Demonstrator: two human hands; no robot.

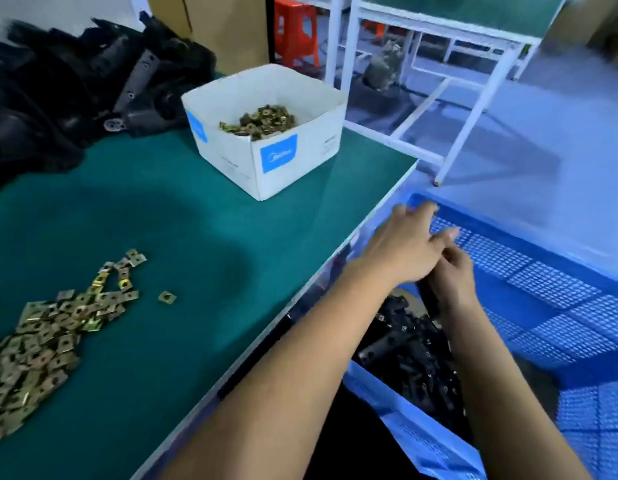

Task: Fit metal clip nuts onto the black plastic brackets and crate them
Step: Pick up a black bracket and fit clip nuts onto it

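Observation:
Both my hands reach off the table's right edge over a blue plastic crate (550, 282). My left hand (404, 247) hovers with its fingers spread and straight, holding nothing. Just beneath and beside it, my right hand (454, 275) curls down around a black plastic bracket (429, 299) above the heap of black brackets (411, 351) lying in the crate. Loose brass-coloured clip nuts (41, 341) are spread on the green table mat (196, 237) at the lower left. A pile of unfitted black brackets (79, 81) lies at the back left of the table.
A white cardboard box (283, 161) with more clip nuts (259, 121) stands at the table's far side. The table's pale edge (300, 299) runs diagonally beside the crate. Beyond are a white-framed workbench (474, 84) and an orange stool (295, 32) on the floor.

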